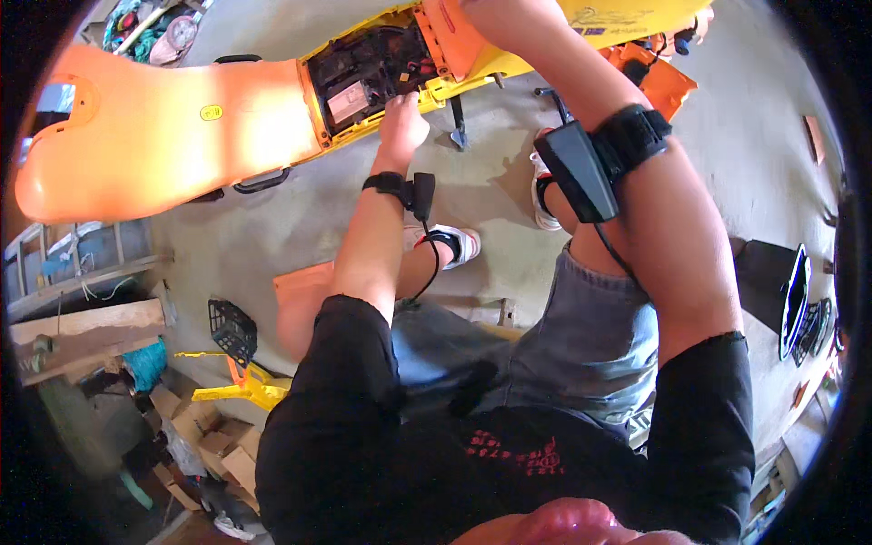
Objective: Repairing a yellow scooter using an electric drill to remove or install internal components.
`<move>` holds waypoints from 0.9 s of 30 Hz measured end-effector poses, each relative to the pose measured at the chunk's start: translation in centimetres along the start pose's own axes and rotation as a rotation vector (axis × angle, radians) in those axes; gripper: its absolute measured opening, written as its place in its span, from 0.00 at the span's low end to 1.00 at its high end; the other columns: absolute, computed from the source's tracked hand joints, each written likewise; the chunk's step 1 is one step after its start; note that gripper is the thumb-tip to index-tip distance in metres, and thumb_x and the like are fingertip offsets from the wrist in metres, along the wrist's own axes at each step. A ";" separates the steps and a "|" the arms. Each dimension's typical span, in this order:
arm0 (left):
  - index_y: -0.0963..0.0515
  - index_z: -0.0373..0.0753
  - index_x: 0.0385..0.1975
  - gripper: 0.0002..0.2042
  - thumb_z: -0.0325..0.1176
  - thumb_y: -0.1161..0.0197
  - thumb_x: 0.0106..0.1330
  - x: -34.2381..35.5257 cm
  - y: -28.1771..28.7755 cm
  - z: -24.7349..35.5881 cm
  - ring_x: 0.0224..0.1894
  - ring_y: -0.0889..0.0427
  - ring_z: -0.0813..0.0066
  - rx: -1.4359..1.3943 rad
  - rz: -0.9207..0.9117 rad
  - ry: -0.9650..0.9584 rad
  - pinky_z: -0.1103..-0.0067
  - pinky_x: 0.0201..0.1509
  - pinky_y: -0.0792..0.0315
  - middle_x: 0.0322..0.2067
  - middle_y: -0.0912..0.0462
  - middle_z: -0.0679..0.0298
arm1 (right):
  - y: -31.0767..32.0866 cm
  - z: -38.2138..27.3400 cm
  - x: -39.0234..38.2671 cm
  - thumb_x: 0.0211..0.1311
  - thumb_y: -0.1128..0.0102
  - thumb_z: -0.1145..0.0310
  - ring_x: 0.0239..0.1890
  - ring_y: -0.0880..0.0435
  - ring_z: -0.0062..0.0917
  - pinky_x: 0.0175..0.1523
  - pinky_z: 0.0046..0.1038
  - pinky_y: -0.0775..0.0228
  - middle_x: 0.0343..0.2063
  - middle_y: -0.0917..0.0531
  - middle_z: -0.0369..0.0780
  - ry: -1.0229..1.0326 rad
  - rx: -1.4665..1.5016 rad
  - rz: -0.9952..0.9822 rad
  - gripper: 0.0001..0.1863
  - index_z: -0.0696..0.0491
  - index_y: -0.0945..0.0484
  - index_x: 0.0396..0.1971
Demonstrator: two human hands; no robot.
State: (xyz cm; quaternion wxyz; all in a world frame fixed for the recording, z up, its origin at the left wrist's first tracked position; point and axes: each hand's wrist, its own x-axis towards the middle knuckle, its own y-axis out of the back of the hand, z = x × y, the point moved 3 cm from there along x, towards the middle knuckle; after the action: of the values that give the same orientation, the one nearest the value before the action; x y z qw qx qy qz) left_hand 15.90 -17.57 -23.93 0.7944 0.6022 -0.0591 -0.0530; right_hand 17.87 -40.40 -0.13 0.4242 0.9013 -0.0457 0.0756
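A long yellow-and-orange vehicle body [263, 109] stretches across the top of the view, with a compartment [350, 68] uncovered in its middle. Dark parts, wiring and a pale labelled block [348, 102] sit inside. My left hand [402, 127] is at the compartment's near right edge, fingers curled closed; what they grip, if anything, is hidden. Farther right, my right hand [518, 20] reaches over the orange panel [451, 36] beside the compartment. Its fingers are cut off by the top of the picture. Black straps with boxes are on both my arms.
A stand leg [458, 127] reaches down from the body to the concrete floor. My feet are close by. Boxes [218, 436], a black basket [232, 325] and yellow parts [254, 389] lie at lower left. A black funnel-shaped piece [772, 286] is at right.
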 end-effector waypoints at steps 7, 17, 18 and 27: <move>0.26 0.35 0.45 0.18 0.26 0.48 0.52 0.4 -0.3 0.2 0.50 0.27 0.52 0.054 -0.007 -0.069 0.65 0.54 0.31 0.44 0.22 0.50 | 0.0 1.1 -0.4 0.54 0.46 0.59 0.34 0.18 0.45 0.39 0.40 0.26 0.27 0.18 0.51 -0.006 0.059 0.034 0.16 0.58 0.18 0.25; 0.28 0.36 0.48 0.19 0.25 0.49 0.53 -1.2 -1.2 -0.1 0.54 0.30 0.55 0.073 0.026 -0.032 0.64 0.55 0.32 0.48 0.24 0.55 | 0.8 0.3 -0.7 0.54 0.42 0.57 0.37 0.17 0.42 0.43 0.37 0.26 0.30 0.17 0.49 -0.171 0.065 -0.037 0.17 0.57 0.18 0.29; 0.28 0.36 0.48 0.19 0.25 0.49 0.53 -1.4 -1.2 0.5 0.54 0.30 0.55 0.065 0.032 -0.026 0.64 0.55 0.32 0.48 0.24 0.55 | 1.0 0.1 -0.7 0.53 0.39 0.59 0.38 0.17 0.40 0.44 0.36 0.27 0.32 0.16 0.48 -0.219 0.065 -0.073 0.16 0.57 0.18 0.32; 0.27 0.38 0.45 0.17 0.25 0.48 0.53 -1.9 -0.4 1.2 0.54 0.30 0.56 -0.104 0.190 0.100 0.64 0.52 0.29 0.47 0.25 0.57 | -11.0 2.1 0.2 0.57 0.49 0.61 0.35 0.18 0.42 0.44 0.41 0.26 0.29 0.17 0.47 0.280 -0.264 -0.453 0.14 0.51 0.19 0.38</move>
State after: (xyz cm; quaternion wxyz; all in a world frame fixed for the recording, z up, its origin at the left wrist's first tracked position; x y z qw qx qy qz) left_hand 13.84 -18.54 -24.01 0.8280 0.5537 -0.0731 0.0496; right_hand 19.85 -35.06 -9.75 0.5461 0.8063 0.2062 0.0959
